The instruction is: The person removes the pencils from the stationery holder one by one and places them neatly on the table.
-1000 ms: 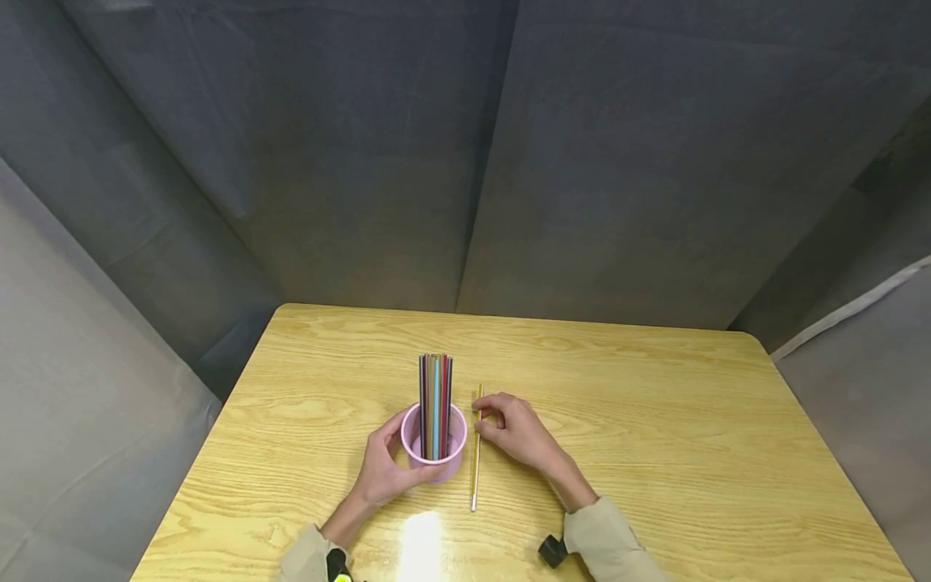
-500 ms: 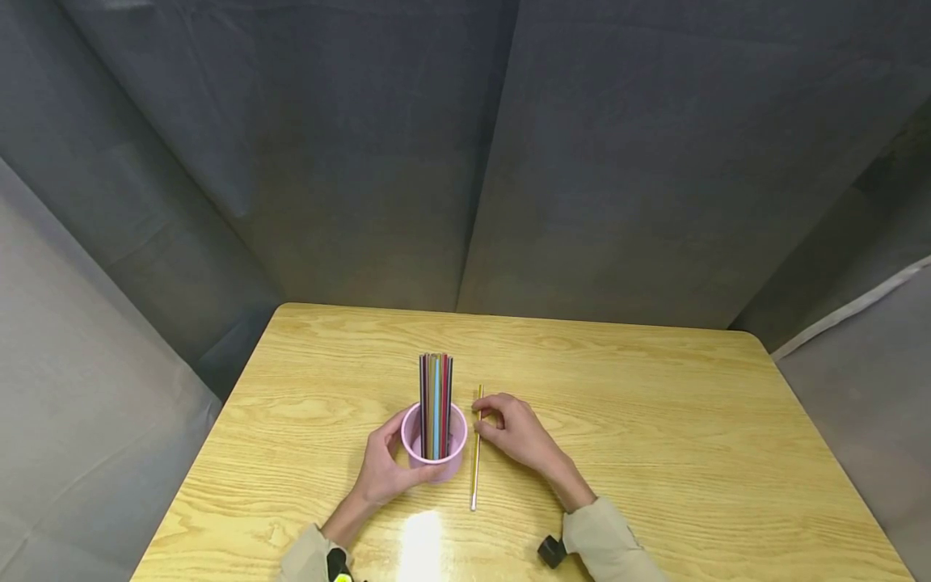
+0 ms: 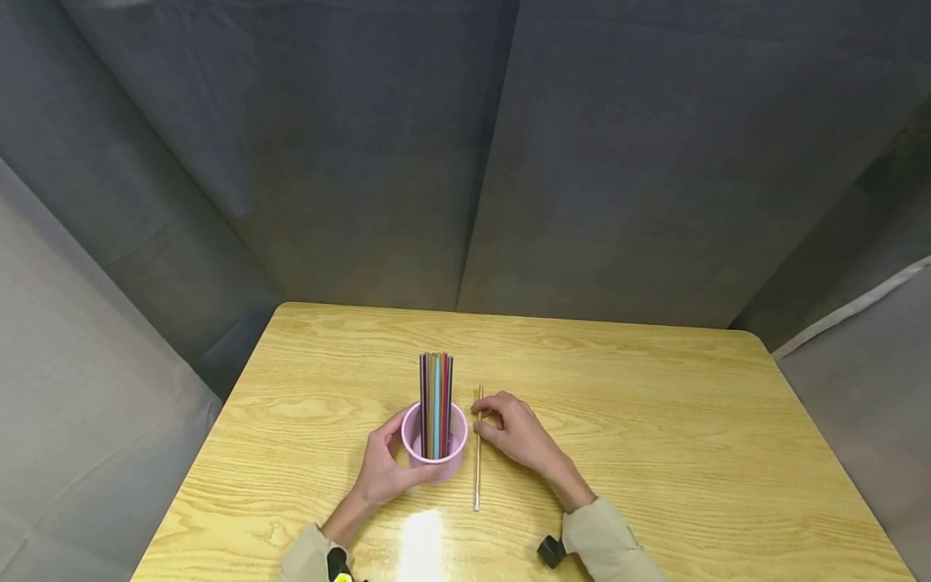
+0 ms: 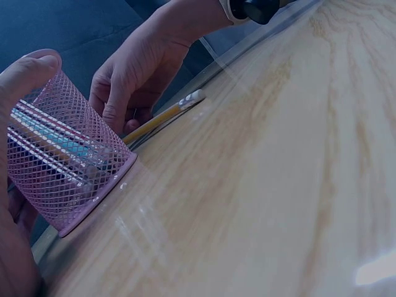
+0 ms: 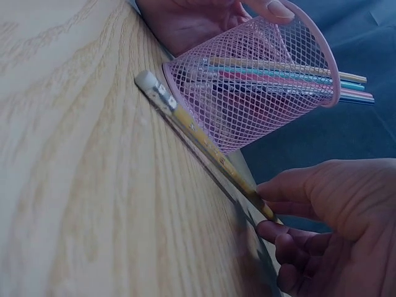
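A pink mesh pencil cup (image 3: pixel 458 462) stands on the table with several coloured pencils (image 3: pixel 436 404) upright inside it. My left hand (image 3: pixel 384 470) grips the cup from its left side, thumb in front. Just right of the cup, a yellow pencil (image 5: pixel 201 137) with a white eraser lies lengthwise, its eraser end toward me. My right hand (image 3: pixel 518 432) pinches this pencil between thumb and fingers, toward the end far from the eraser. In the left wrist view, the cup hides part of the pencil.
The wooden table (image 3: pixel 655 420) reaches out on both sides of the hands. Grey curtains (image 3: pixel 364 162) hang behind and beside it. A bright light reflection (image 3: pixel 420 541) lies on the tabletop near me.
The yellow pencil's eraser end has shifted slightly to the right, and its visible side looks browner. Both hands and the cup have stayed about where they were.
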Motion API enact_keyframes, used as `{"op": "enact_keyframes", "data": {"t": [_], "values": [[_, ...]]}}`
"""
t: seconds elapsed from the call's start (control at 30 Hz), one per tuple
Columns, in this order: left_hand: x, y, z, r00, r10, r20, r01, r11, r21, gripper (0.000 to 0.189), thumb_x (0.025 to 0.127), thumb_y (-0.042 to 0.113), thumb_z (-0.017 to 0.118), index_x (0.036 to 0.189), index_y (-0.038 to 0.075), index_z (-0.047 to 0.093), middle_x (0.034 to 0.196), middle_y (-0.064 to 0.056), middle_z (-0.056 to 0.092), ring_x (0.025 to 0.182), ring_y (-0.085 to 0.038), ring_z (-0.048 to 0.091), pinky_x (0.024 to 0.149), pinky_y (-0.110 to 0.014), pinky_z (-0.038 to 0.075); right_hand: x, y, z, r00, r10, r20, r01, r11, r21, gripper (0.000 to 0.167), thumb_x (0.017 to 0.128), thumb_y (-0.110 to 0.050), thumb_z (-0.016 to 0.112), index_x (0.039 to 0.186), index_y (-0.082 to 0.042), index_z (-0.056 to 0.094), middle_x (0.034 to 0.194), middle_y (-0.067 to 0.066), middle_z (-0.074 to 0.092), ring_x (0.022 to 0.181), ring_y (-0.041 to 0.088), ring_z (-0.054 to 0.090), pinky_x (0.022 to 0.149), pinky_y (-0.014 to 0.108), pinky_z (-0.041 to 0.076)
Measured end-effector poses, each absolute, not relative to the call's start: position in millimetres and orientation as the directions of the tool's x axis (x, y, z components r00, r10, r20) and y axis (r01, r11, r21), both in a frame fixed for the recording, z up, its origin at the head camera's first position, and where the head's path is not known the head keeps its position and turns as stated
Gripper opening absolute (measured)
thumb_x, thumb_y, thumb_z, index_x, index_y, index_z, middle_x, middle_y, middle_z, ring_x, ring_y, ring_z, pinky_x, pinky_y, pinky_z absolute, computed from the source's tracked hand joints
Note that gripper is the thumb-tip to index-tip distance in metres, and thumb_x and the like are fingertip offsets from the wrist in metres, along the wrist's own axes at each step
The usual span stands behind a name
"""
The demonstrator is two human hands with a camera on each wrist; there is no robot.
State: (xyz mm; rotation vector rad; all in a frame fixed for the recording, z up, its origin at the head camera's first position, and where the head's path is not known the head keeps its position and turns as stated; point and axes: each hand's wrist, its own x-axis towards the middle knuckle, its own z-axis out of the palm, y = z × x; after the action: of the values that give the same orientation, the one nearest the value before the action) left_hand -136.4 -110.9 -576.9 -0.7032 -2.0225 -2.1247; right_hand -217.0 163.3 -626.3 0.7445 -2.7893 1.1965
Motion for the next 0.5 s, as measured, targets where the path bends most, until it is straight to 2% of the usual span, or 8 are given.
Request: {"op": "enact_keyframes", "data": {"t": [0.27,0.5], "values": [[-136.5,-110.8,-576.8,-0.884,0.223,0.411,0.401,-0.091,0.911,0.085,0.068,-0.004,0.092,0.145,0.004,0.057,0.138,-0.018,0.066,0.128,-0.026,0.062,0.115,-0.034,0.048,-212.4,161.1,-622.7,-0.879,-0.412,0.238,-0.461,0.613,-0.641,0.022,0.093,-0.023,0.076,0.115,-0.021,0.075,0.099,-0.012,0.063,0.077,0.006,0.054,0.068,0.024,0.052],[-136.9,-111.2,-578.8,-0.881,0.222,0.418,0.405,-0.103,0.908,0.086,0.068,-0.005,0.092,0.146,0.003,0.056,0.138,-0.019,0.065,0.128,-0.026,0.063,0.116,-0.034,0.047,-212.2,160.8,-622.7,-0.889,-0.405,0.214,-0.44,0.624,-0.646,0.02,0.093,-0.024,0.075,0.113,-0.024,0.076,0.1,-0.014,0.064,0.08,0.005,0.055,0.071,0.024,0.052]]}}
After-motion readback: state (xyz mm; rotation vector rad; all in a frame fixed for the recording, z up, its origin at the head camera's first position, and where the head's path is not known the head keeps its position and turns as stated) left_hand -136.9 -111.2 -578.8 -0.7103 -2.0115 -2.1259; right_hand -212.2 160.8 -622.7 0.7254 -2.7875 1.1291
